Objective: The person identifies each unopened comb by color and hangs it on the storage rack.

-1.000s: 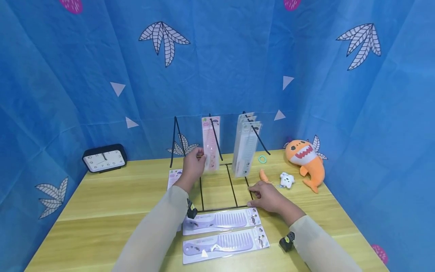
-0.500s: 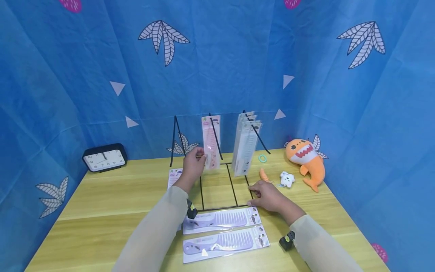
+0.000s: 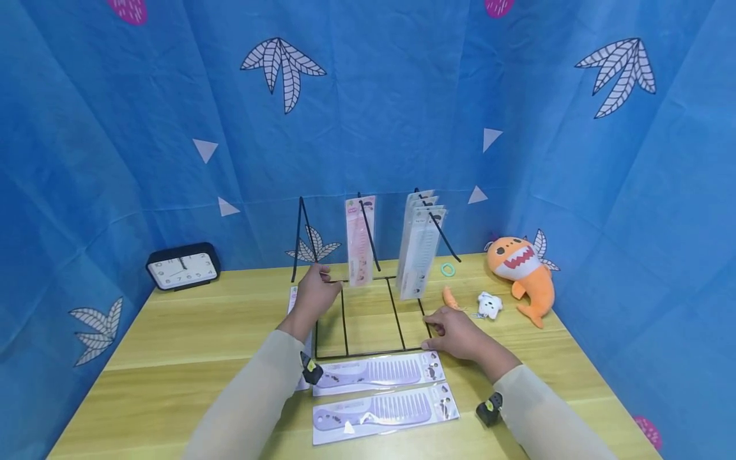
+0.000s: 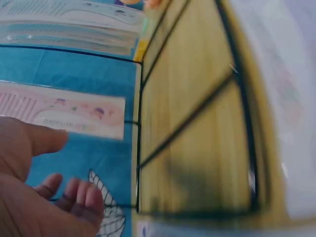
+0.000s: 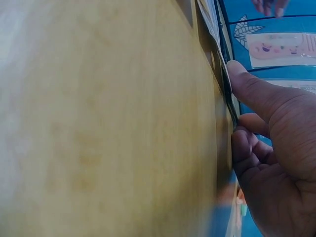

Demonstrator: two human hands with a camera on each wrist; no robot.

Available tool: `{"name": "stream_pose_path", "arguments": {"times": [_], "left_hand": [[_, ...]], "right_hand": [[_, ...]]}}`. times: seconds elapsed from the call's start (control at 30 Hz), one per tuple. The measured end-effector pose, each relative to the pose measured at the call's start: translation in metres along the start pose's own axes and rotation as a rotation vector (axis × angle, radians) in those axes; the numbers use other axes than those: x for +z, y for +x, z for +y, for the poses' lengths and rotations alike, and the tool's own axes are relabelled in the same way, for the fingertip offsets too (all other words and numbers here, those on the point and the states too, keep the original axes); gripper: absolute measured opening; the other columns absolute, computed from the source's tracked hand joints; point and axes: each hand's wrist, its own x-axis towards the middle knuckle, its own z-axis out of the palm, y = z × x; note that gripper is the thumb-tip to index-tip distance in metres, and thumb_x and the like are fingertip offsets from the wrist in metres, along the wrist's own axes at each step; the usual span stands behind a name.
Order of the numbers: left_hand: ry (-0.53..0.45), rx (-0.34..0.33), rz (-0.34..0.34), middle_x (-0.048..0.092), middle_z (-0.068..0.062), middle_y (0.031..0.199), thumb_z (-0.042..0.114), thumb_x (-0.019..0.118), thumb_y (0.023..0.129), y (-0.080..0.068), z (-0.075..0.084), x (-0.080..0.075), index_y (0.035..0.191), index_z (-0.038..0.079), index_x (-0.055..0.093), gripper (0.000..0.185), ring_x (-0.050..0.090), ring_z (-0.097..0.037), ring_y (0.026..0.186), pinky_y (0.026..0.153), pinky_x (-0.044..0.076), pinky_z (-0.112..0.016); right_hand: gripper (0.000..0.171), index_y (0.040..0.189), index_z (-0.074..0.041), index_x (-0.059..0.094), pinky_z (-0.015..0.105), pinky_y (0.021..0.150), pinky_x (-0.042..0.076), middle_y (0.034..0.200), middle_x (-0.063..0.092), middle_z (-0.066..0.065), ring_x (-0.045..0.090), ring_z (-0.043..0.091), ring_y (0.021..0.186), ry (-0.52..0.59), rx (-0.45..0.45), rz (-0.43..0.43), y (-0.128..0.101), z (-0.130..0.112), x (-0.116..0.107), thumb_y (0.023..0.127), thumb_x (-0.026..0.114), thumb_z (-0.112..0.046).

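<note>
A black wire display rack (image 3: 396,313) stands on the table, three prongs rising at its back. My left hand (image 3: 313,294) is near the left prong, fingers loosely bent, nothing in them; in the left wrist view it is beside the lower end of a packaged pink comb (image 4: 89,111). That pink comb hangs on the middle prong. Several packaged pale green combs (image 3: 418,262) hang on the right prong. My right hand (image 3: 457,332) holds the rack's front right base corner between thumb and bent fingers.
Two packaged purple combs (image 3: 368,375) lie in front of the rack. Another pack (image 3: 293,297) is partly hidden under the left forearm. An orange shark plush (image 3: 520,278), white star toy (image 3: 489,305), small orange toy (image 3: 450,298) and green ring (image 3: 448,269) sit right; a clock (image 3: 183,267) stands left.
My left hand has let go of the pink comb's pack and moved left and slightly down. The right hand stays at the rack's corner. The view has shifted slightly.
</note>
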Motion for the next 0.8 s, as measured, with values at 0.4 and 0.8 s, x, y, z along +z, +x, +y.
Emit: {"name": "stream_pose_path", "arguments": {"times": [0.4, 0.8], "left_hand": [[0.510, -0.097, 0.059, 0.047, -0.036, 0.135, 0.029, 0.088, 0.091, -0.050, -0.042, -0.036, 0.151, -0.012, 0.038, 0.089, 0.046, -0.049, 0.127, 0.101, 0.053, -0.060], [0.610, -0.125, -0.011, 0.052, -0.036, 0.124, 0.026, 0.095, 0.083, -0.066, -0.061, -0.039, 0.143, -0.017, 0.041, 0.091, 0.053, -0.047, 0.117, 0.096, 0.056, -0.057]], "right_hand": [[0.067, 0.145, 0.006, 0.065, 0.034, 0.078, 0.045, 0.096, 0.057, 0.001, 0.051, 0.015, 0.088, -0.014, 0.001, -0.011, 0.001, 0.002, 0.002, 0.093, 0.089, -0.030], [0.067, 0.145, 0.004, 0.066, 0.035, 0.078, 0.044, 0.094, 0.057, 0.002, 0.050, 0.015, 0.086, -0.029, -0.002, -0.005, 0.001, 0.001, 0.001, 0.093, 0.089, -0.031]]}}
